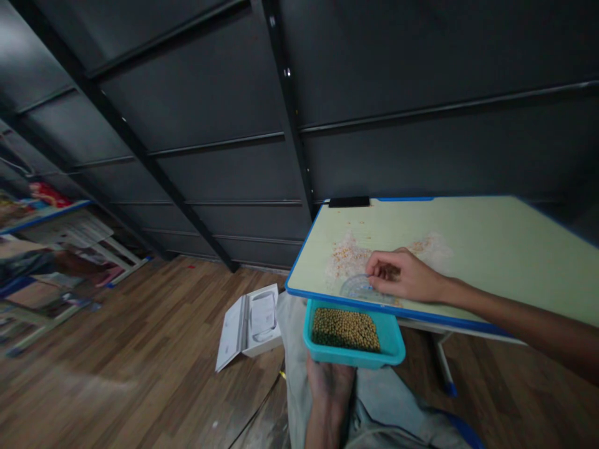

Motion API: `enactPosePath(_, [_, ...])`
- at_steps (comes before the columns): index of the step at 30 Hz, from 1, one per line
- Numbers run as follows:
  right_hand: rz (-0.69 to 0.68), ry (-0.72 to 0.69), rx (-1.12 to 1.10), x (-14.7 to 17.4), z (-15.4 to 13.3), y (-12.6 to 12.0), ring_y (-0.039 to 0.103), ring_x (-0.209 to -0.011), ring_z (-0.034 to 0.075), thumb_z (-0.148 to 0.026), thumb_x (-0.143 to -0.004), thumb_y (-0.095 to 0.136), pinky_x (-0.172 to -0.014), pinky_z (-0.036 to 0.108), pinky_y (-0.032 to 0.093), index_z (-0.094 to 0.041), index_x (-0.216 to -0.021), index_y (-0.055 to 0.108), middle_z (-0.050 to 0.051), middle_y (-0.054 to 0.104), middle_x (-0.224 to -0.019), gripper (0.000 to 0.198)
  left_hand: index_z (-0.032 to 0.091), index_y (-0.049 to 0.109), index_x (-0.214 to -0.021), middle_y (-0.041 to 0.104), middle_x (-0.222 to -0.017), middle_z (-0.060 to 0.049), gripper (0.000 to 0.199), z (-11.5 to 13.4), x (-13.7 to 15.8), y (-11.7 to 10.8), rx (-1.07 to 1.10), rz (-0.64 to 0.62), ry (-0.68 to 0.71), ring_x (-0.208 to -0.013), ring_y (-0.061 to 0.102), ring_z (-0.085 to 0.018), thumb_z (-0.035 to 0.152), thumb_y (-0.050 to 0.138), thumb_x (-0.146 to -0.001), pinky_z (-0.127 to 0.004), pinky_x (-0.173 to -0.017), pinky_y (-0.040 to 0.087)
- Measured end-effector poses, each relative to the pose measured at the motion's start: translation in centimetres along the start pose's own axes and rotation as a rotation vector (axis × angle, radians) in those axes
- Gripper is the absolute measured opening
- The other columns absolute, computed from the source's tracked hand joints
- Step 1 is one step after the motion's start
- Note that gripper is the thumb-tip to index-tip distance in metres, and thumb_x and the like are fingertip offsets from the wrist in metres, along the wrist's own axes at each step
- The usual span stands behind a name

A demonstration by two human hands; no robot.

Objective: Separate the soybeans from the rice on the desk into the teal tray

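My left hand point(330, 377) holds a teal plastic tray point(390, 349) from below, against the front edge of the table. Small round tan pieces like soybeans point(346, 329) lie in the tray, mostly to its left. Above it, my right hand point(400, 274) is closed, thumb and fingers pinched on a clear, rounded plastic piece like a protractor point(358, 285) that lies on the tabletop. Its far side is hidden by the hand. Loose orange-tan bits point(346, 254) are scattered on a whitish, see-through patch beside the hand.
The pale green table point(491, 249) has a blue rim. At its back left corner sits a flat black object point(349, 202). An opened white box point(262, 318) rests on the wooden floor, near a thin cable point(257, 405). Another person's leg point(70, 263) shows at a desk far left.
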State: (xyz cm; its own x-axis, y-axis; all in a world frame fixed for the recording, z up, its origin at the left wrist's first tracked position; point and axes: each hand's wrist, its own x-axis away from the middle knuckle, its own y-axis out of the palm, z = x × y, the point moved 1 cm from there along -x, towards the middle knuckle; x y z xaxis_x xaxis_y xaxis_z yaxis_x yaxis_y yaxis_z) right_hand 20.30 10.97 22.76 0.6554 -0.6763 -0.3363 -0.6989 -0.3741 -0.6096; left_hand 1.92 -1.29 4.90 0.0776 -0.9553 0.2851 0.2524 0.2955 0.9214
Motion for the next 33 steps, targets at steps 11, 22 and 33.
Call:
enactPosePath(11, [-0.058, -0.019, 0.034, 0.0, 0.3, 0.7, 0.057, -0.061, 0.012, -0.021, -0.086, 0.064, -0.059, 0.026, 0.046, -0.019, -0.084, 0.065, 0.0, 0.067, -0.073, 0.004, 0.028, 0.069, -0.131, 0.067, -0.141, -0.008, 0.041, 0.0, -0.2, -0.2, 0.003, 0.016, -0.019, -0.136, 0.058, -0.029, 0.038, 0.046, -0.1, -0.053, -0.119, 0.04])
enactPosePath(22, [0.075, 0.055, 0.124, -0.6, 1.1, -0.2, 0.063, -0.068, 0.015, -0.025, -0.087, 0.064, -0.065, 0.029, 0.049, -0.02, -0.089, 0.066, 0.001, 0.071, -0.078, 0.005, 0.029, 0.069, -0.131, 0.069, -0.14, -0.007, 0.038, 0.2, 0.1, -0.2, 0.014, 0.026, -0.016, -0.136, 0.057, -0.028, 0.034, 0.045, -0.101, -0.053, -0.116, 0.044])
enactPosePath(33, [0.121, 0.061, 0.14, -0.4, 0.8, -0.9, 0.055, -0.056, 0.012, -0.02, -0.078, 0.063, -0.055, 0.027, 0.045, -0.02, -0.079, 0.061, -0.003, 0.062, -0.063, 0.002, 0.027, 0.071, -0.127, 0.069, -0.138, -0.007, 0.041, 0.1, 0.1, 0.0, -0.087, 0.037, 0.015, -0.136, 0.056, -0.032, 0.042, 0.048, -0.098, -0.052, -0.118, 0.042])
